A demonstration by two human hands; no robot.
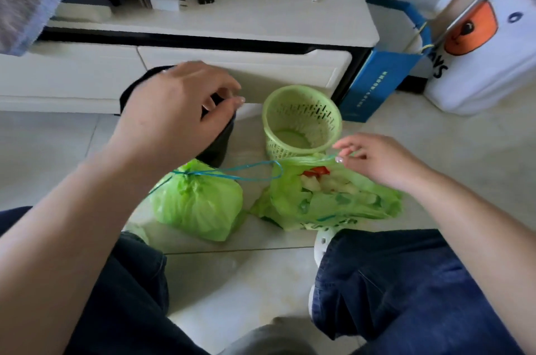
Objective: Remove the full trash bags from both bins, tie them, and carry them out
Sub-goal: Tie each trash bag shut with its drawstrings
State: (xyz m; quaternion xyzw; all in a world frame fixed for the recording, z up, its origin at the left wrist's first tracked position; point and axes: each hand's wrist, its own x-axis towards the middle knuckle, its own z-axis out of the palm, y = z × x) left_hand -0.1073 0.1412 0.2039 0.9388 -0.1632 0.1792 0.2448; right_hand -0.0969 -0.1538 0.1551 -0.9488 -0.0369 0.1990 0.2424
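A person crouches on a pale tiled floor (237, 290) with 2 green trash bags at the center of the frame. The tied bag (197, 203), lower center-left, is cinched shut with a blue drawstring (232, 173) that trails right toward the open bag (324, 198), where food scraps show through the mouth. The right hand (377, 161), at center right, pinches the open bag's rim and drawstring between thumb and fingertips. The left hand (174, 105), at center left, hovers over a black bin (220, 140), fingers curled; whether it grips anything cannot be told. An empty green basket bin (301, 119) stands just behind the open bag, before a white cabinet (261, 23).
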